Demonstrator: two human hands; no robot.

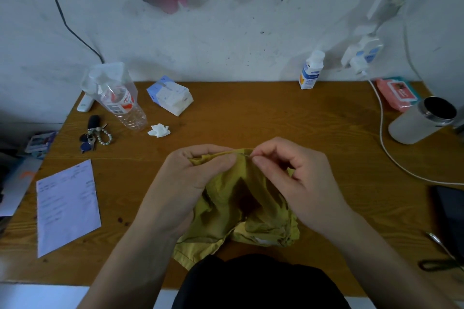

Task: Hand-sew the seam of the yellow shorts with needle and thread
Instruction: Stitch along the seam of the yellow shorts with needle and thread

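Observation:
The yellow shorts (pixel 241 211) lie bunched on the wooden table (pixel 276 118) in front of me, their lower edge hanging toward my lap. My left hand (pixel 193 178) pinches a raised fold of the seam between thumb and fingers. At the right end of that fold, my right hand (pixel 288 173) has thumb and forefinger pressed together on a thin needle (pixel 248 155), only a sliver of which shows. The thread is too fine to make out.
Scissors (pixel 442 256) and a dark tablet (pixel 449 211) sit at the right edge. A white cable (pixel 384 143) and a steel cup (pixel 421 120) lie beyond them. Left: a paper sheet (pixel 66 208), keys (pixel 94 137), a plastic bottle (pixel 120 100), a tissue pack (pixel 170 95).

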